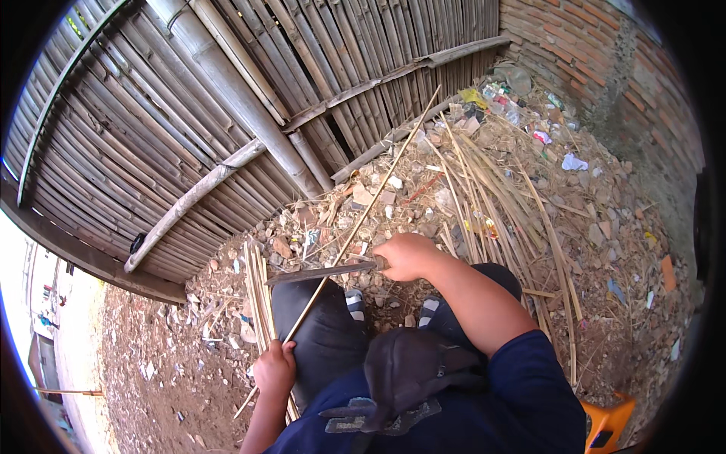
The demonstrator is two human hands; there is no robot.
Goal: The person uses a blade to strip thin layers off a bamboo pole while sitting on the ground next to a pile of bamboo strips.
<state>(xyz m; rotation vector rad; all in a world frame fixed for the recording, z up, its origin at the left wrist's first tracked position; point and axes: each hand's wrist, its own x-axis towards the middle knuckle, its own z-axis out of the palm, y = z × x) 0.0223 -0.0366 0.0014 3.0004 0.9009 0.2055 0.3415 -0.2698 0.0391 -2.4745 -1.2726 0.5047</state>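
Note:
My left hand [274, 366] is closed round the lower part of a long, thin bamboo strip [361, 219], which slants up and away to the right across my left knee. In my right hand [407, 256] is the handle of a knife [321, 273] with a long dark blade. The blade points left and lies across the strip, just above my left thigh. From this view I cannot tell whether its edge is cutting into the bamboo. More split bamboo strips [259, 291] lean beside my left leg.
Another pile of bamboo strips [495, 197] lies on the rubble to the right. A bamboo wall [144, 136] rises ahead and left, a brick wall [590, 45] at the far right. Litter [514, 106] gathers in their corner. An orange plastic piece [607, 424] shows beside me at lower right.

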